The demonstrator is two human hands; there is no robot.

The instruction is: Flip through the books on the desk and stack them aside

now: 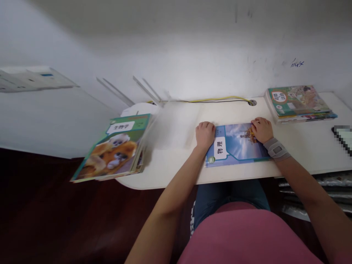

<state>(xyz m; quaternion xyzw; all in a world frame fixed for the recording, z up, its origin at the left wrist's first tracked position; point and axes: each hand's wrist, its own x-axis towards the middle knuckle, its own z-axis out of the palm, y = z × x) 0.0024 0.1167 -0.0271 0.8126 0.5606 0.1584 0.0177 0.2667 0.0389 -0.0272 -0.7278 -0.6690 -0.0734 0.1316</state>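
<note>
A blue physics textbook (pixel 236 141) lies sideways on the white desk, its cover showing an offshore rig and sky. My left hand (pixel 205 134) is curled at the book's upper left corner, fingertips hidden from me. At its upper right part, my right hand (pixel 262 130) is closed over the edge, with a grey band on that wrist. Left of the hands, a biology textbook (pixel 114 146) with golden monkeys on its cover tops a stack that juts over the desk's edge.
Another stack of textbooks (pixel 298 101) stands at the back right. A yellow cable (pixel 214 99) runs along the wall to a round hole (pixel 252 103). A clear acrylic stand (pixel 176 124) is beside the biology stack. A dark-edged device (pixel 343 137), partly pixelated, lies at far right.
</note>
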